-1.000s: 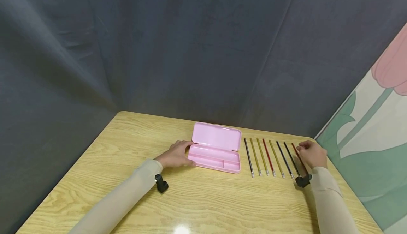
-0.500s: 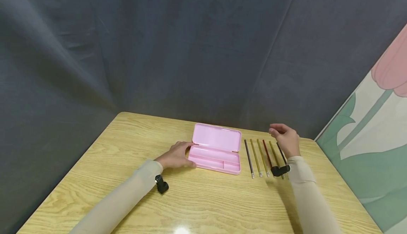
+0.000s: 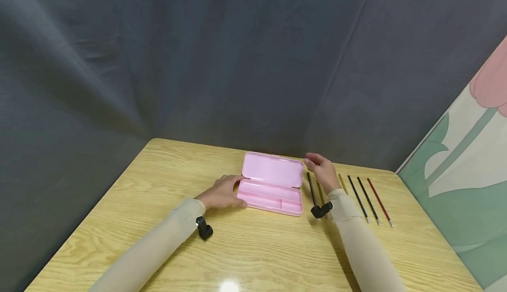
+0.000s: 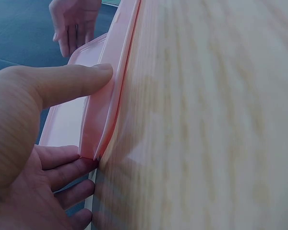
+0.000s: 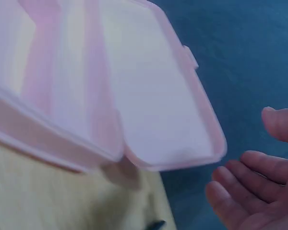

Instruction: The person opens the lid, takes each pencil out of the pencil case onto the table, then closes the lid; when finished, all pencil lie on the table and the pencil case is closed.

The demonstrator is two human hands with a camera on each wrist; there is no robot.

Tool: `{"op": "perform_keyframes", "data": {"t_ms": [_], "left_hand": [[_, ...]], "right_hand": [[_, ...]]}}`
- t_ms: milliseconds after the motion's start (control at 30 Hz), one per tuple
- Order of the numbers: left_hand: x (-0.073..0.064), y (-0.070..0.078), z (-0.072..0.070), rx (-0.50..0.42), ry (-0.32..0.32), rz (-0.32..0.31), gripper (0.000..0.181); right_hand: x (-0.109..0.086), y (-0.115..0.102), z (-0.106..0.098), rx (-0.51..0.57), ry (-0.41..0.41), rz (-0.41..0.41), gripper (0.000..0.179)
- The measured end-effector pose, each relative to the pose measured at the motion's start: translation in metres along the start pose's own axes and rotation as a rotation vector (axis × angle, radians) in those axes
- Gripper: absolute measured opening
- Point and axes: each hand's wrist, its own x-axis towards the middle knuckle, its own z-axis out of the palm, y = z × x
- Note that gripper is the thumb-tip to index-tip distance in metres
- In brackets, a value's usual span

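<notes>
A pink pencil case [image 3: 273,173] lies open on the table, its lid tipped back and its divided tray facing up. My left hand [image 3: 223,192] holds its left end, thumb [image 4: 81,81] along the front wall and fingers at the rear corner. My right hand [image 3: 322,173] hovers just right of the lid with nothing in it, its fingers loosely bent and thumb apart in the right wrist view. Beneath it lie a dark pencil [image 3: 311,187] and a yellow pencil [image 3: 320,192], partly covered. Further right are a blue pencil [image 3: 358,198], a black pencil [image 3: 369,200] and a red pencil [image 3: 380,201].
The wooden table [image 3: 237,248] ends at a dark curtain [image 3: 237,63] behind the case. A panel with a printed tulip [image 3: 467,164] stands along the right side. Small black cameras sit on both wrists.
My right hand has swept left from the red pencil at the far right to beside the case lid, uncovering the right-hand pencils. The left hand keeps its hold on the case.
</notes>
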Motion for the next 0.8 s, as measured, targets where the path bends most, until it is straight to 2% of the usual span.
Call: {"op": "perform_keyframes", "data": {"t_ms": [167, 267, 600, 800], "left_hand": [[-0.001, 0.002, -0.001, 0.006, 0.001, -0.006, 0.086], [-0.001, 0.003, 0.000, 0.009, 0.001, -0.008, 0.087], [-0.002, 0.002, 0.001, 0.011, 0.002, 0.003, 0.085], [-0.001, 0.002, 0.002, 0.018, 0.005, 0.010, 0.086]], "right_hand": [[0.001, -0.003, 0.014, 0.052, -0.082, 0.058, 0.051], [-0.001, -0.006, 0.017, 0.061, -0.099, 0.087, 0.050], [-0.007, -0.008, 0.019, 0.068, -0.014, 0.070, 0.041], [-0.022, -0.013, 0.016, 0.038, -0.026, 0.019, 0.038]]}}
